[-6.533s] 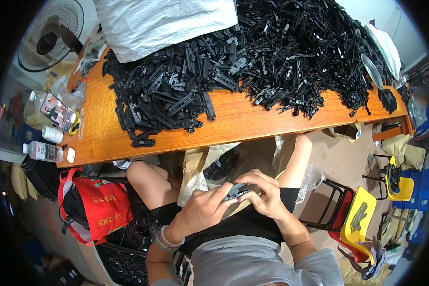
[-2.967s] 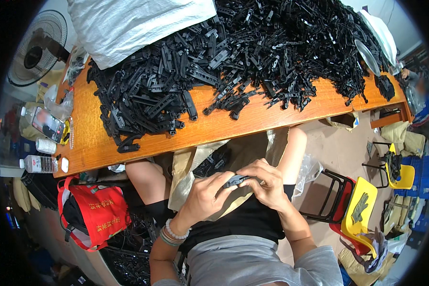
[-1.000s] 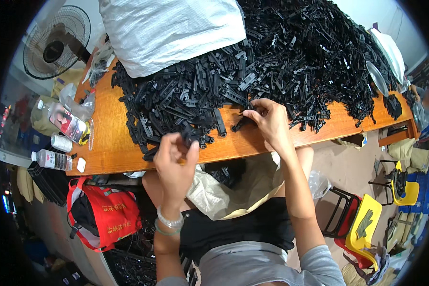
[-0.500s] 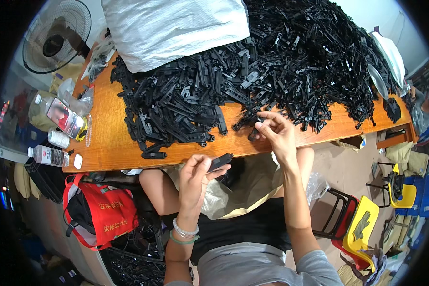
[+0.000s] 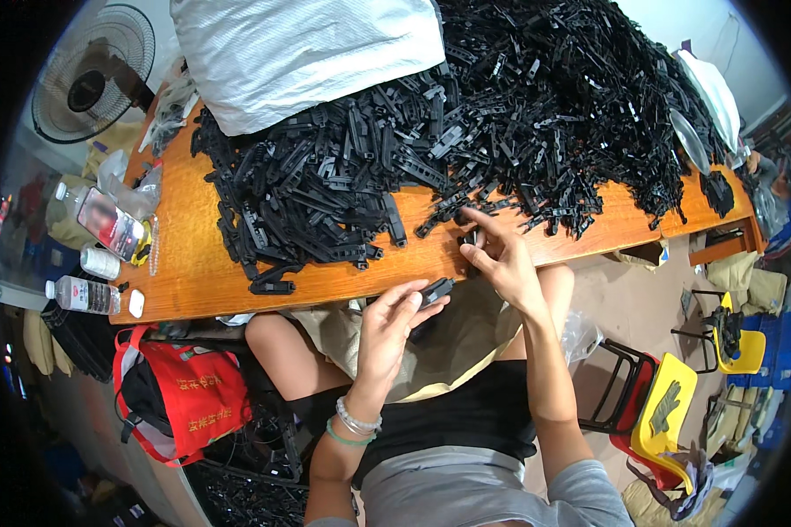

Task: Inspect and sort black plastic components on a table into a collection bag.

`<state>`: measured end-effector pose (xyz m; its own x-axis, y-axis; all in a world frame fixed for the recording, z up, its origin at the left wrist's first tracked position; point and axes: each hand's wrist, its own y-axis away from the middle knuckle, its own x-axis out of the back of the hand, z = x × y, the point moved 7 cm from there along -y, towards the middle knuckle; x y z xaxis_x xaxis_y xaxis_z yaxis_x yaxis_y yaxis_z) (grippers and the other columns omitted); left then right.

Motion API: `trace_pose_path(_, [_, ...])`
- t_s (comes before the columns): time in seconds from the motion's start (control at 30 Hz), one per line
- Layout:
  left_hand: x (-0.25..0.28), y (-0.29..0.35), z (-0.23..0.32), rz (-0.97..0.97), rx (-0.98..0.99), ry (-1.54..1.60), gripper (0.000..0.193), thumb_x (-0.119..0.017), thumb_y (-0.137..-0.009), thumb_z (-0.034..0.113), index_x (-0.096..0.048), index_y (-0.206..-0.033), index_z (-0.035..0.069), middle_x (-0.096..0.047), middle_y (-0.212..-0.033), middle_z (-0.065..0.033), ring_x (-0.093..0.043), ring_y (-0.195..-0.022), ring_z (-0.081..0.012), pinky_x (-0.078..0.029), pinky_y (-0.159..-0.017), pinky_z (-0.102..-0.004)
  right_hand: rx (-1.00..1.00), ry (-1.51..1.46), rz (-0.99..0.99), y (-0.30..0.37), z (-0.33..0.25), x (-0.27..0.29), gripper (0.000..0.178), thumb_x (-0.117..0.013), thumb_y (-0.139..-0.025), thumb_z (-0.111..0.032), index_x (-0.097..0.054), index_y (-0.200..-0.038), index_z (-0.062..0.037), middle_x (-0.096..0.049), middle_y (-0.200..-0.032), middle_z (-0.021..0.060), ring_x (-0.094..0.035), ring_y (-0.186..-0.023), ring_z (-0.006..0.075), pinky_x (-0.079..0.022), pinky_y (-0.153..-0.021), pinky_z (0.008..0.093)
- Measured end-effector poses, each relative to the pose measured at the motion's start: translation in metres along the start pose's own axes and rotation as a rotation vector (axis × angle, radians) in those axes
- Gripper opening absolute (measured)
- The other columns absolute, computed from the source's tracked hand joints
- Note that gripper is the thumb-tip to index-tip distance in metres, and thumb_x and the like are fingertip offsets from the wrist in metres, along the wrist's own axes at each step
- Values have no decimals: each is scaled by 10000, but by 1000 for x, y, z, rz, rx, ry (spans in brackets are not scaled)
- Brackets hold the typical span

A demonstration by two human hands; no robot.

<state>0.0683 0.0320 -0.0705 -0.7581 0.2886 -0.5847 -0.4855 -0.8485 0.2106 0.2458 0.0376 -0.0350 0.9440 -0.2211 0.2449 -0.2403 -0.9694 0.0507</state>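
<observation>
The seated person wears a grey shirt [image 5: 453,483] and black shorts [image 5: 466,413]; a beige sack [image 5: 378,351], its mouth open, is placed between the legs, below the table edge; the left hand [image 5: 387,329], with a pale beaded bracelet [image 5: 358,423] and a green bracelet [image 5: 351,438] at the wrist, is positioned above the sack; its thumb and fingers are closed to the width of one black part [image 5: 437,292], gripped at the near end; this part is elongated and narrow, straight-sided, matt black with a greyish sheen on its upper face, and is tilted with its free end up and to the right; the right hand [image 5: 510,272] is located at the table edge, just beside that free end; its thumb and fingers are slightly parted, with a small dark piece [image 5: 469,238] between them, the exact shape of which cannot be told; its index finger extends to loose parts on the wooden table [image 5: 180,255]; beyond lies a left pile [image 5: 308,202] of similar elongated black parts, some showing ladder-like openings along one face; it adjoins a right pile [image 5: 562,132] of thinner, glossier black pieces; a white woven sack [image 5: 308,61] covers the far portion of the left pile.
</observation>
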Motion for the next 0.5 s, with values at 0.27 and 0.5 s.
trace_pose_path(0.27, [-16,-14,3,-42,-72,-390,253,-488,-953,56,-568,-1134,-102,-632,-1049,-161,-663,-825,-206,-540,-719,-276,32,-2,-168,1,-6,-9,534,-580,-883,-43,-417,-1391,-67,-409,-717,-46,-380,-650,37,-361,-591,195])
trace_pose_path(0.5, [-19,-42,12,-29,-24,-710,262,-491,-940,54,-599,-1163,-29,-655,-867,-101,-594,-554,-96,-464,-477,-227,19,67,-292,5,-1,-16,405,-555,-929,-121,-501,-1323,-45,-522,-788,-23,-427,-678,50,-390,-614,200])
